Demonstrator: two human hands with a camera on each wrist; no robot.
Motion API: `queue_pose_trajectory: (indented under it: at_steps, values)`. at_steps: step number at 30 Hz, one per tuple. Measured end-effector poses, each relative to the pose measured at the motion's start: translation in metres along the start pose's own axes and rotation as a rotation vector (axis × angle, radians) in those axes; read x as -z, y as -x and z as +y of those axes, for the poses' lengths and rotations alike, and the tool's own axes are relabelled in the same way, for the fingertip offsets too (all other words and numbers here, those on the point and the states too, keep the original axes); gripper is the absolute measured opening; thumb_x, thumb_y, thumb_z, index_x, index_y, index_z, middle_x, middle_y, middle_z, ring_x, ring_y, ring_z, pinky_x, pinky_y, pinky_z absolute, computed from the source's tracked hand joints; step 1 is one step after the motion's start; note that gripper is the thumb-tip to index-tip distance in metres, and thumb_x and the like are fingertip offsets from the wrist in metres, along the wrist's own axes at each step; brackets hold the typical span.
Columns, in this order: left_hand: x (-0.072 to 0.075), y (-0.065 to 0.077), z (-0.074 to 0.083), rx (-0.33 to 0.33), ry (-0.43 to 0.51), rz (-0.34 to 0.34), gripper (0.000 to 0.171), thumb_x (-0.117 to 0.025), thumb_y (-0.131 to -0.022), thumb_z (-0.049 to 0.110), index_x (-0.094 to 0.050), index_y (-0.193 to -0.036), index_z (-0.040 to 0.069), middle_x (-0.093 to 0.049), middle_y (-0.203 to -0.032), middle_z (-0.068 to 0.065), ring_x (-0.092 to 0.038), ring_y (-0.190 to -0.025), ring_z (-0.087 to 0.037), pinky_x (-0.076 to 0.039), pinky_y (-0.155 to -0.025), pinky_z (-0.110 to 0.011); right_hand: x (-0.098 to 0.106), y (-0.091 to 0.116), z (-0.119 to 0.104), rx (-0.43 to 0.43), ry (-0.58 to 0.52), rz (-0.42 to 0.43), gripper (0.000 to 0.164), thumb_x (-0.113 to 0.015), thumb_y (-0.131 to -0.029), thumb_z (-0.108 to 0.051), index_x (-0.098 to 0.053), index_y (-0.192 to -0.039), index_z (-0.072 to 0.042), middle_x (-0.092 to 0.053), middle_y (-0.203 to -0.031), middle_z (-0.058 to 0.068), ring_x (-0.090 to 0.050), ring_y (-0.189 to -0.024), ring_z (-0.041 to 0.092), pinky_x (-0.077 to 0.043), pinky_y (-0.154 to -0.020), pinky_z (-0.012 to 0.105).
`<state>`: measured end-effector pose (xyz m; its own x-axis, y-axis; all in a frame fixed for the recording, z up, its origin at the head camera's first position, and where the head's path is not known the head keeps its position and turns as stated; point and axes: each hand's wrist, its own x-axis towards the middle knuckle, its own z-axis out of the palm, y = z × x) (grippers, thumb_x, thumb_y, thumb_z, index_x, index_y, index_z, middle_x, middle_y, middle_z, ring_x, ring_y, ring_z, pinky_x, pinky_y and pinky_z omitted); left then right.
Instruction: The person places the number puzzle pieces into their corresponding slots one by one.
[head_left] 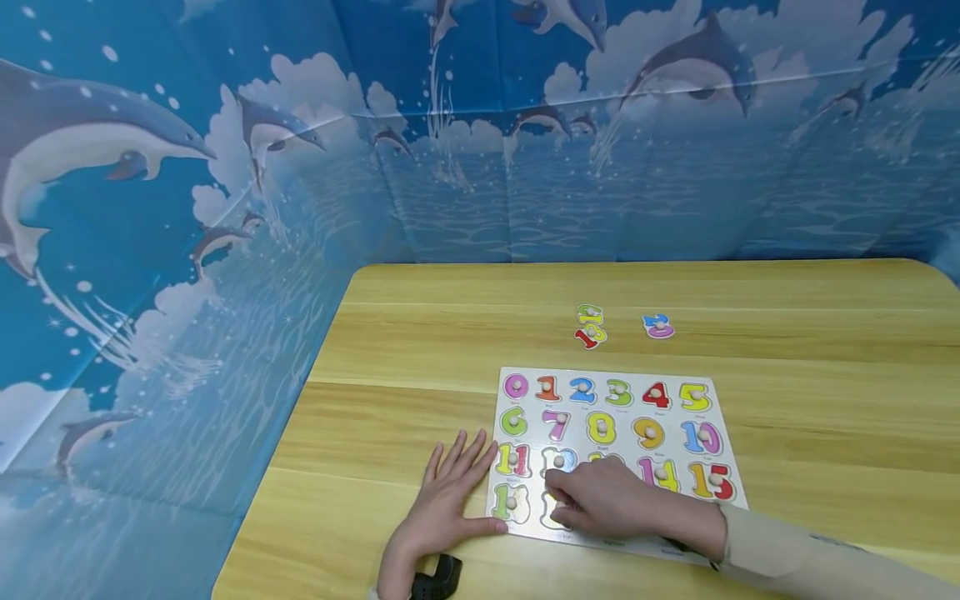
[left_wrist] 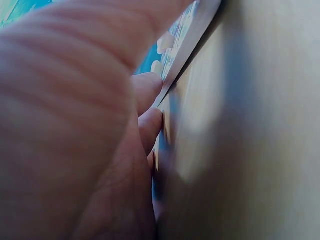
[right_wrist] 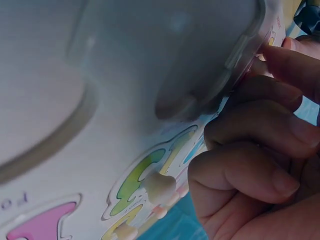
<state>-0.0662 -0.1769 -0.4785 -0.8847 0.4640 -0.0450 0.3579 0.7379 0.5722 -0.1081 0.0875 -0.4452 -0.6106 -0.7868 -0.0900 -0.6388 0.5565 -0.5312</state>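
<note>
A white number puzzle board lies on the table, with colourful knobbed number pieces in its recesses. My left hand rests flat at the board's left edge, fingers spread, thumb at the lower left corner. Over the lower middle of the board, my right hand has its index finger and thumb at a recess below the 12 piece. They pinch a puzzle piece there, mostly hidden by the hand. In the right wrist view the other fingers are curled, and a pale knob shows by the index fingertip.
Beyond the board lie loose number pieces: a red and yellow one, a green and yellow one touching it, and a blue and purple one to their right. A dolphin-print cloth hangs behind the wooden table.
</note>
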Motion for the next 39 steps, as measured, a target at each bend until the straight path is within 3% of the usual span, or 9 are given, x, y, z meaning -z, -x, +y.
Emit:
queue_pose_trajectory:
  at_steps: [22, 29, 34, 39]
  values:
    - [0.006, 0.001, 0.003, 0.006, 0.009, -0.011, 0.096, -0.065, -0.076, 0.062, -0.024, -0.152, 0.019, -0.010, -0.158, 0.000, 0.002, -0.143, -0.025, 0.010, -0.110, -0.048, 0.004, 0.002, -0.005, -0.025, 0.001, 0.014, 0.028, -0.067, -0.086, -0.035, -0.044, -0.072, -0.026, -0.035, -0.052, -0.016, -0.035, -0.045, 0.001, -0.026, -0.043, 0.023]
    - [0.007, 0.001, 0.003, 0.000, 0.008, -0.009, 0.096, -0.065, -0.076, 0.061, -0.024, -0.151, 0.018, -0.010, -0.158, -0.001, 0.001, -0.143, -0.026, 0.009, -0.110, -0.048, 0.014, 0.001, -0.002, -0.067, 0.004, -0.012, 0.032, -0.067, -0.083, -0.047, -0.045, -0.071, -0.028, -0.036, -0.051, -0.016, -0.035, -0.047, 0.003, -0.027, -0.046, 0.023]
    - [0.007, 0.001, 0.003, 0.002, 0.016, -0.013, 0.097, -0.066, -0.076, 0.061, -0.024, -0.152, 0.018, -0.010, -0.158, -0.001, 0.002, -0.143, -0.025, 0.010, -0.110, -0.048, 0.035, -0.008, 0.015, -0.116, -0.058, 0.002, 0.029, -0.063, -0.085, -0.054, -0.050, -0.074, -0.030, -0.038, -0.052, -0.015, -0.036, -0.047, 0.002, -0.027, -0.046, 0.023]
    - [0.006, 0.001, 0.002, -0.001, 0.016, -0.009, 0.097, -0.065, -0.076, 0.062, -0.024, -0.152, 0.019, -0.010, -0.158, -0.001, 0.001, -0.143, -0.026, 0.010, -0.110, -0.049, 0.061, -0.024, 0.049, -0.192, -0.138, 0.080, 0.024, -0.063, -0.088, -0.046, -0.056, -0.080, -0.025, -0.042, -0.054, -0.011, -0.041, -0.047, 0.006, -0.030, -0.046, 0.023]
